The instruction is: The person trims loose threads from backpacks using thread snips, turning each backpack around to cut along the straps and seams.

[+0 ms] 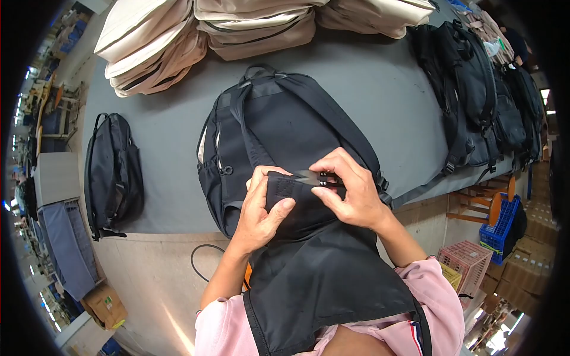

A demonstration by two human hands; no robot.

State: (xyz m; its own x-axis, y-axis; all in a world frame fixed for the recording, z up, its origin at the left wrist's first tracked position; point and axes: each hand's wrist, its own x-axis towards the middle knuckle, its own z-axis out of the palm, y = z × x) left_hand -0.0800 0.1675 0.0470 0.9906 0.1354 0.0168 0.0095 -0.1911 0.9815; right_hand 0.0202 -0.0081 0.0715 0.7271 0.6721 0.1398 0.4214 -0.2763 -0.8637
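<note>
A dark backpack (285, 127) lies on the grey table in front of me, its shoulder straps facing up. My left hand (264, 207) pinches the stitched end of a black strap (281, 185) between thumb and fingers. In my right hand (351, 187) are black-handled thread snips (313, 178), gripped between thumb and fingers. The blades of the snips point left and meet the upper right edge of the strap end; whether they touch a thread is too small to tell.
Beige bags (255, 29) are stacked along the table's far side. Another dark backpack (116, 172) stands at the left, and several black backpacks (469, 95) crowd the right. Beyond the table's right edge are a blue crate (500, 228) and a pink crate (466, 261).
</note>
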